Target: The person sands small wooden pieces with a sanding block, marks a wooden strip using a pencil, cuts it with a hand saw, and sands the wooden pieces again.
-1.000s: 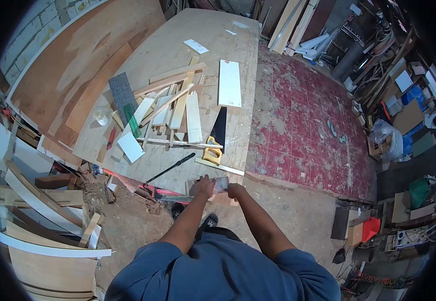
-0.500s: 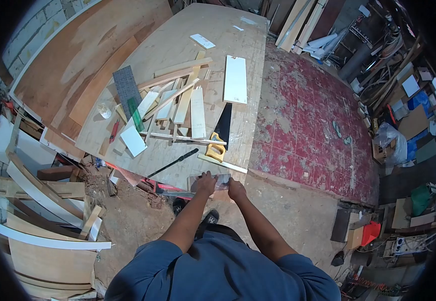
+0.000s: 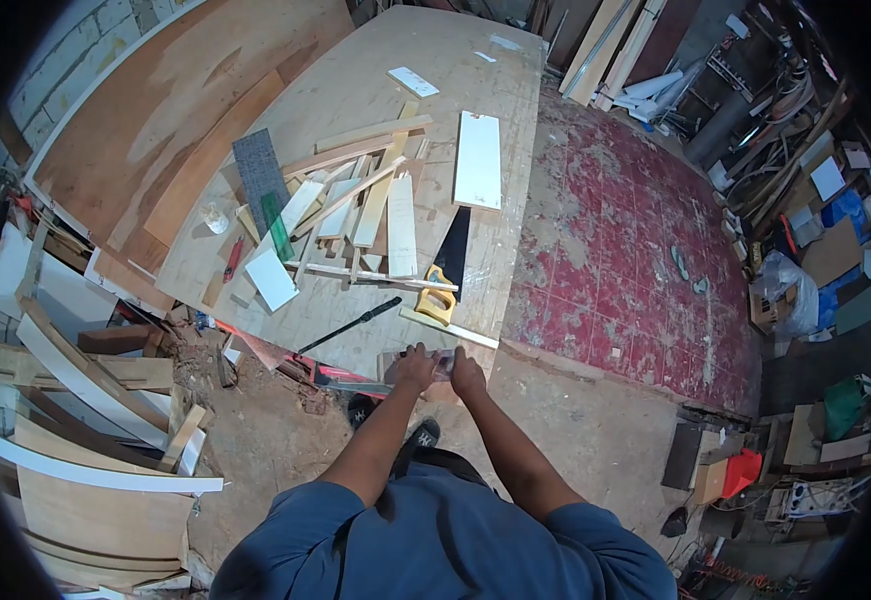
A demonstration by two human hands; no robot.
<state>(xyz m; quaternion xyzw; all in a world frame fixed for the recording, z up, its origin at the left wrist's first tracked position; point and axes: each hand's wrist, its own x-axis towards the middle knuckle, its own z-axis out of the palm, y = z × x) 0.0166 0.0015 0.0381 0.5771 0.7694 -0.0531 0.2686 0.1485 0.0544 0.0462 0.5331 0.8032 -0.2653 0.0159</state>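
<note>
While the left hand (image 3: pixel 415 368) lay with slightly spread fingers over a small flat piece (image 3: pixel 444 364) at the table's (image 3: pixel 360 347) near edge, the right hand (image 3: pixel 468 373) curled at its right end, pinch unclear. Just beyond the grip lay a pale strip (image 3: pixel 450 328), then a yellow-handled saw (image 3: pixel 437 302).

The saw (image 3: pixel 444 285) in the middle has a dark blade, smooth like metal, and a yellow handle which looks plastic. Around it, the table (image 3: pixel 355 75) is of matt, scuffed wood. At right, the red floor (image 3: pixel 610 240) looks rough and worn; at bottom, the shirt (image 3: pixel 455 545) is matt cloth.
</note>
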